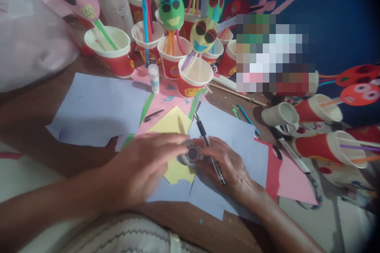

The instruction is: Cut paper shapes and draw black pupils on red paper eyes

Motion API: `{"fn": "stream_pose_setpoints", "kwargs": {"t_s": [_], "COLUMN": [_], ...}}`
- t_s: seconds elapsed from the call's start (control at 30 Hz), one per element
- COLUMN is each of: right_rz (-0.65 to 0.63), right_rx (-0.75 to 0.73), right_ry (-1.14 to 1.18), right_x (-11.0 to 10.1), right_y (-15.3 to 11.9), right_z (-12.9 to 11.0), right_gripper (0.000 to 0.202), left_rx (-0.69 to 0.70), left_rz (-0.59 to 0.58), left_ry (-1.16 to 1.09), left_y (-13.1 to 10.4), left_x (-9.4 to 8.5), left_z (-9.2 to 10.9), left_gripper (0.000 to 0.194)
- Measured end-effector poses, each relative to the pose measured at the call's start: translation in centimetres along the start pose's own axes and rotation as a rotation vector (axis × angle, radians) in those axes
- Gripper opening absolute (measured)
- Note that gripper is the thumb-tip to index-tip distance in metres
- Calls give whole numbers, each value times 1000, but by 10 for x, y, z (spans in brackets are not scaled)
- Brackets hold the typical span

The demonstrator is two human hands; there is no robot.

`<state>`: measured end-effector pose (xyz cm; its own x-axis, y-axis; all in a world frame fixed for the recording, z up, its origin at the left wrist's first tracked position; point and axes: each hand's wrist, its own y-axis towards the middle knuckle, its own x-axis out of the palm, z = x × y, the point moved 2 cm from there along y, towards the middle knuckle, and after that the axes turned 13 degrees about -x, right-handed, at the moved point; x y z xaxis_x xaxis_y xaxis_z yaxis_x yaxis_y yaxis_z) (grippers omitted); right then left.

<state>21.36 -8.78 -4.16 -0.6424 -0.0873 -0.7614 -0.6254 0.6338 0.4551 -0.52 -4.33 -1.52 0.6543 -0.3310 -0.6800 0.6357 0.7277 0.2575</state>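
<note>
In the middle of the view, a small round grey disc with a dark centre and a ring of small marks sits between my two hands, over a yellow paper piece. My left hand, slightly blurred, reaches in with long fingers at the disc's left edge; its thumb is hidden. My right hand has its fingertips on the disc's right side. A black pen is tucked between the right fingers, slanting down across the hand. Blue-grey paper sheets lie under and beside the yellow paper.
Behind stand several red-and-white paper cups with painted faces on straws. A glue stick stands upright; a dark pen lies near it on pink paper. On the right are a white mug, tipped cups and a white marker.
</note>
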Motion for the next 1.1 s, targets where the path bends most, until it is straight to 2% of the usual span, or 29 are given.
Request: {"fn": "stream_pose_setpoints", "kwargs": {"t_s": [0.07, 0.13, 0.3, 0.47, 0.6, 0.67, 0.8, 0.9, 0.97, 1.03, 1.1], "right_rz": [8, 12, -3, -6, 11, 39, 176, 342, 410, 444, 469], "right_rx": [0, 4, 36, 38, 49, 49, 40, 83, 122, 148, 188], "right_ry": [0, 7, 42, 29, 42, 61, 109, 127, 119, 108, 113], "right_x": [0, -1, 0, 0, -2, -4, -11, -16, -19, -21, -25], "right_y": [1, 2, 3, 2, 3, 4, -1, -7, -8, -6, -4], "right_z": [-1, -1, -1, -3, -4, -4, -2, 3, 6, 4, -4], "right_gripper": [41, 40, 39, 37, 34, 33, 30, 30, 29, 28, 27], "left_rx": [-74, -130, -79, -83, -102, -105, -115, -130, -149, -168, -178], "left_rz": [-4, -41, -114, -283, -313, -315, -267, -117, -9, 21, 19], "left_ry": [15, 58, 188, 341, 328, 291, 208, 197, 248, 314, 366], "left_y": [5, 10, 24, 33, 34, 34, 36, 38, 37, 34, 30], "left_x": [-7, -6, 10, 23, 29, 32, 24, 4, -9, -16, -15], "left_z": [-10, -16, -10, -6, -9, -10, -10, -16, -22, -29, -36], "left_gripper": [42, 36, 21, 40, 44, 39, 27, 29, 33, 34, 34]}}
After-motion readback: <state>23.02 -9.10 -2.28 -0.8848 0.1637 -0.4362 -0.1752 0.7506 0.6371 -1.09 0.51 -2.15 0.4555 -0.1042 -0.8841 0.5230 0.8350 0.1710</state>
